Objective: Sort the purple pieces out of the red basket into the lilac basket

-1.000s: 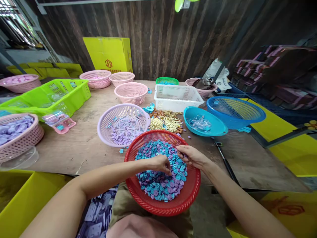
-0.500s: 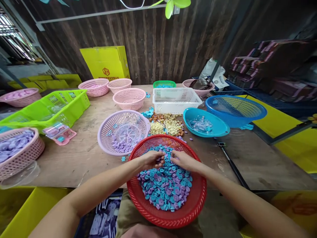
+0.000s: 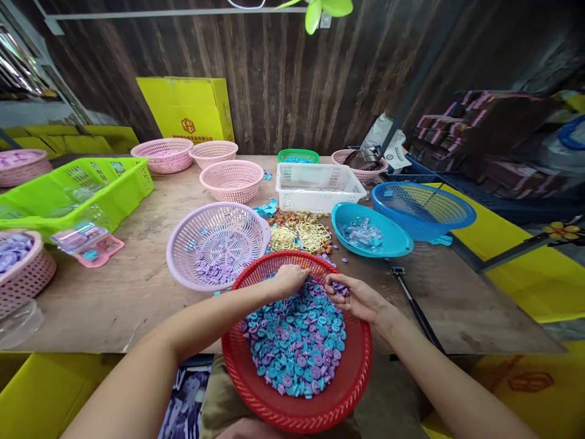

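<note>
A red basket [image 3: 338, 399] tilts between the table's front edge and my lap, holding a heap of small blue and purple spiral-faced plastic pieces [image 3: 297, 341]. Over the far part of that heap is my left hand [image 3: 290, 280], its fingers curled downward; whatever they pinch is hidden. My right hand [image 3: 361, 299] is at the basket's right side, palm turned up, with several purple spiral pieces [image 3: 339, 289] cupped in its bent fingers. Just beyond, to the left, stands a lilac basket [image 3: 176, 253] with loose purple pieces at its bottom.
Yellow frame-shaped pieces [image 3: 313, 235] and brown bits lie behind the red basket. A turquoise bowl [image 3: 397, 244] holds clear parts, beside a blue basket [image 3: 425, 225]. A white crate [image 3: 301, 198], pink baskets [image 3: 231, 189] and a green crate [image 3: 123, 195] stand around. A black-handled tool [image 3: 420, 317] lies right.
My right hand has moved right and turned palm up, showing purple pieces. My left hand has shifted slightly right and turned knuckles up. The whole view has shifted a little.
</note>
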{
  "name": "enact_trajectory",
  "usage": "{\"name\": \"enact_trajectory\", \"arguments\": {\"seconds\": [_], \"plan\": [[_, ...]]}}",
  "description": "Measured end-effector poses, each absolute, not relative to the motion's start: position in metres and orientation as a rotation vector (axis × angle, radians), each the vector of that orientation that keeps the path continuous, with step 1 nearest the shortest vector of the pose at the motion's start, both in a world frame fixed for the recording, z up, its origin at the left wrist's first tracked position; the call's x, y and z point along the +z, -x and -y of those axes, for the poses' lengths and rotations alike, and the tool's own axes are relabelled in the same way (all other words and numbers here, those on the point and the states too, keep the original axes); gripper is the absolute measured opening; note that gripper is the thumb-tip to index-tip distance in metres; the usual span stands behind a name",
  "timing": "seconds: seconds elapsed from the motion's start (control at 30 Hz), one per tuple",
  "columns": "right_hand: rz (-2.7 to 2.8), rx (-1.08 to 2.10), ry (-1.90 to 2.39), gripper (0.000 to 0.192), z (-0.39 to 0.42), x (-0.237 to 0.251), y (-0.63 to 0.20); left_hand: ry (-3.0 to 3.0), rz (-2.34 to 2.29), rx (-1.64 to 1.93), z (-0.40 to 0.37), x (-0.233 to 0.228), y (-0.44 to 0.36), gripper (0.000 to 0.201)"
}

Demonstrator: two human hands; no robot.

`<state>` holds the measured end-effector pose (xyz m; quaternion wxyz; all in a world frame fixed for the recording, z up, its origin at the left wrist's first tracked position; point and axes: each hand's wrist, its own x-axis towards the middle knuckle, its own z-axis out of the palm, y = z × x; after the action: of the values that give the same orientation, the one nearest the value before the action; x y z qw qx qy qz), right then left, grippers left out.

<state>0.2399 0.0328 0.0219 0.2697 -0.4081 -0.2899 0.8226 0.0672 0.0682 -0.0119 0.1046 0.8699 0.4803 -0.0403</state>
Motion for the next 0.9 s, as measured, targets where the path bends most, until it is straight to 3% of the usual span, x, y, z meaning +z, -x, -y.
{"name": "enact_trajectory", "arguments": {"seconds": [0.37, 0.6, 0.7, 0.9], "plan": [[0.919, 2.088, 1.287, 0.01, -0.034, 0.015, -0.224, -2.718, -1.221, 0.008, -0.085, -0.007, -0.049, 0.021], [1.216, 1.871, 1.521, 0.006, -0.04, 0.01, -0.213, -2.568, -1.399, -0.085, -0.077, -0.014, -0.052, 0.031], [1.176, 1.895, 1.489, 0.006, -0.04, 0.01, -0.212, -2.536, -1.412, -0.131, -0.074, -0.014, -0.059, 0.02], [0.905, 2.059, 1.323, 0.006, -0.041, 0.01, -0.217, -2.425, -1.428, -0.139, -0.068, -0.01, -0.07, 0.024]]}}
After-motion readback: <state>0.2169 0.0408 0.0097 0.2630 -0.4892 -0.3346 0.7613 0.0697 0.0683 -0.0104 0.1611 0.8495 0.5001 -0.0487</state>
